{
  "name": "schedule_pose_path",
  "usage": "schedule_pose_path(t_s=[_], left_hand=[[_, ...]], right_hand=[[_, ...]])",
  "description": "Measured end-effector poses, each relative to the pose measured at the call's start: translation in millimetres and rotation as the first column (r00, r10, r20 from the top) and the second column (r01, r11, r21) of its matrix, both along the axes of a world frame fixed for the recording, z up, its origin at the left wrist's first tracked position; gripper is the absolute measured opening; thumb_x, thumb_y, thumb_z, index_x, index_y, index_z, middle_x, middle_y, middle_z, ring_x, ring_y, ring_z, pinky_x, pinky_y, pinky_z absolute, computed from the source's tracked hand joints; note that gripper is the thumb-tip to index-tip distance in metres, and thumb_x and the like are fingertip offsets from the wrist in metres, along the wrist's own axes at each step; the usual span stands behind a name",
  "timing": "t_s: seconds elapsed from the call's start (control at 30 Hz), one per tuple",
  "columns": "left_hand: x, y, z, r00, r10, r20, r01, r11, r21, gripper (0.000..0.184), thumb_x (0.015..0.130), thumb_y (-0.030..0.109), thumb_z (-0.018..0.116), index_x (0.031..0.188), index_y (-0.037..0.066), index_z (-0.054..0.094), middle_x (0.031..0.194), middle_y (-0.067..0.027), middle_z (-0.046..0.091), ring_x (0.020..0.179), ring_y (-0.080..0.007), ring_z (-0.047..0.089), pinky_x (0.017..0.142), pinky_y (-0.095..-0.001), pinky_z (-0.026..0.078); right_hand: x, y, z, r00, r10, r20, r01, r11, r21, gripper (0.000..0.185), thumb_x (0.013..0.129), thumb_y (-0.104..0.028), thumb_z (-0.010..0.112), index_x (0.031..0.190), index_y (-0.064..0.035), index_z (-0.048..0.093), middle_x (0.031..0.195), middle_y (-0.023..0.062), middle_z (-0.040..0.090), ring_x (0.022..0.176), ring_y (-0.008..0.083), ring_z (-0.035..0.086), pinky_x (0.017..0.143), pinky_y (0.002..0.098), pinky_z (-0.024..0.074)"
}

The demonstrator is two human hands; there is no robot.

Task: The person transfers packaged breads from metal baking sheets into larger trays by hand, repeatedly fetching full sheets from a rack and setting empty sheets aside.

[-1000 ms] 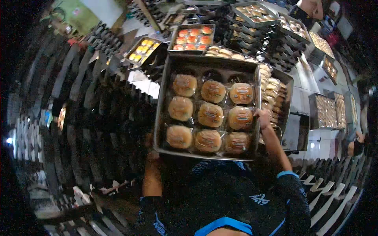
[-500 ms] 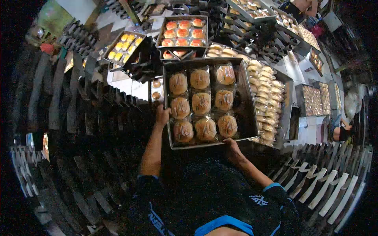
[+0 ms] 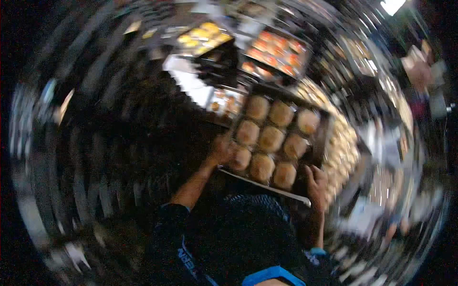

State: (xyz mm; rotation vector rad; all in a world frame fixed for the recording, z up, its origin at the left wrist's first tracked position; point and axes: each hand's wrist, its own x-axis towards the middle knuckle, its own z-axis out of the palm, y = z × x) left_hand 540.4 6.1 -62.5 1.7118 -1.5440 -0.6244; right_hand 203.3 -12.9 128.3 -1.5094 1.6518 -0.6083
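Note:
In front of my body I hold a dark rectangular tray [image 3: 312, 164] with rows of round brown buns [image 3: 271, 138], which looked wrapped in clear film a moment ago. A bare strip runs along the tray's right side. My left hand [image 3: 222, 149] grips the left edge, fingers closed on it. At the right side near the front corner, my right hand [image 3: 317, 183] is closed on the rim, thumb over the top. Motion smears the view, so fine details of the fingers and buns are lost.
Beyond the tray stand a tray of red-topped buns [image 3: 276, 50] and a tray of yellow-topped buns [image 3: 205, 38]. Many pale wrapped pastries [image 3: 342, 152] lie to the right. A small group of brown buns [image 3: 225, 102] sits behind my left hand. Another person [image 3: 420, 71] is blurred at the far right.
My view has swung round, so the surroundings appear turned clockwise and blurred. The held tray has shifted right in view and tilted; my right hand has moved from its front edge to its right side.

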Motion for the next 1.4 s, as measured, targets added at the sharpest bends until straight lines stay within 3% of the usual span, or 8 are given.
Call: schedule_pose_path(t_s=[0.33,0.5,0.6,0.77,0.97,1.07,1.23,1.4], left_hand=[[64,133,179,0.933,0.315,0.174,-0.254,0.919,-0.3,0.047,0.087,0.029,0.056,0.124,0.002,0.047,0.119,-0.0213,0.051,0.116,-0.0375,0.045,0.098,-0.0458,0.036],[142,231,271,0.512,0.854,-0.095,-0.708,0.357,-0.609,0.04,0.086,0.022,0.057,0.119,0.001,0.051,0.118,-0.0204,0.051,0.107,-0.0355,0.051,0.091,-0.0435,0.041],[223,299,362,-0.071,0.996,-0.06,-0.289,-0.078,-0.954,0.036,0.086,0.02,0.058,0.116,0.001,0.053,0.111,-0.0201,0.056,0.098,-0.0367,0.055,0.087,-0.0472,0.041],[353,347,423,-0.226,0.898,0.376,-0.457,0.244,-0.855,0.037,0.086,0.028,0.06,0.116,0.008,0.055,0.11,-0.0189,0.056,0.102,-0.0376,0.053,0.088,-0.0512,0.038],[311,377,369,-0.232,0.973,-0.009,-0.054,-0.022,-0.998,0.03,0.083,0.033,0.061,0.09,0.004,0.067,0.088,-0.0131,0.064,0.089,-0.0282,0.058,0.09,-0.0503,0.037],[252,387,316,-0.033,0.999,-0.023,-0.256,-0.03,-0.966,0.028,0.083,0.032,0.06,0.086,0.005,0.065,0.086,-0.0123,0.063,0.087,-0.0271,0.057,0.088,-0.0477,0.038],[190,321,254,0.452,0.838,-0.305,-0.791,0.219,-0.57,0.026,0.083,0.03,0.059,0.079,0.005,0.062,0.084,-0.0109,0.061,0.084,-0.0252,0.056,0.086,-0.0435,0.039],[134,229,224,0.512,0.616,-0.599,-0.829,0.537,-0.157,0.025,0.083,0.028,0.057,0.072,0.005,0.06,0.081,-0.0095,0.06,0.08,-0.0233,0.055,0.084,-0.0393,0.041]], right_hand=[[50,-91,-71,0.66,0.614,0.434,-0.635,0.764,-0.114,0.043,0.085,-0.02,0.062,0.12,0.0013,0.048,0.095,0.0074,0.059,0.082,0.0147,0.055,0.071,0.029,0.0454],[90,-140,-81,0.866,0.413,0.282,-0.33,0.896,-0.297,0.04,0.084,-0.019,0.062,0.117,0.0009,0.051,0.096,0.0068,0.06,0.084,0.0146,0.055,0.072,0.0289,0.0453],[136,-154,-77,0.892,0.353,0.281,-0.216,0.881,-0.421,0.039,0.084,-0.018,0.062,0.116,0.0007,0.052,0.097,0.0064,0.06,0.084,0.0145,0.055,0.073,0.0289,0.0452],[258,-91,-44,0.666,0.591,0.456,-0.35,0.787,-0.509,0.036,0.083,-0.017,0.062,0.114,0.0004,0.054,0.098,0.0058,0.061,0.086,0.0144,0.055,0.075,0.0289,0.0452],[344,75,48,0.378,0.777,0.504,-0.724,0.587,-0.363,0.029,0.086,-0.014,0.059,0.113,-0.0015,0.053,0.106,0.0088,0.057,0.101,0.0163,0.053,0.082,0.031,0.0456],[353,101,68,0.373,0.616,0.693,-0.781,0.612,-0.124,0.057,0.083,-0.023,0.065,0.128,0.002,0.042,0.127,0.0149,0.05,0.117,0.0245,0.046,0.101,0.0364,0.0347],[351,105,80,0.228,0.549,0.804,-0.746,0.629,-0.218,0.067,0.081,-0.031,0.063,0.135,-0.0032,0.035,0.124,0.0116,0.052,0.115,0.0241,0.047,0.098,0.0372,0.0371],[242,65,30,0.272,0.124,0.954,-0.437,0.899,0.008,0.062,0.079,-0.024,0.062,0.134,-0.0076,0.038,0.107,0.0052,0.055,0.089,0.0176,0.054,0.076,0.036,0.047]])
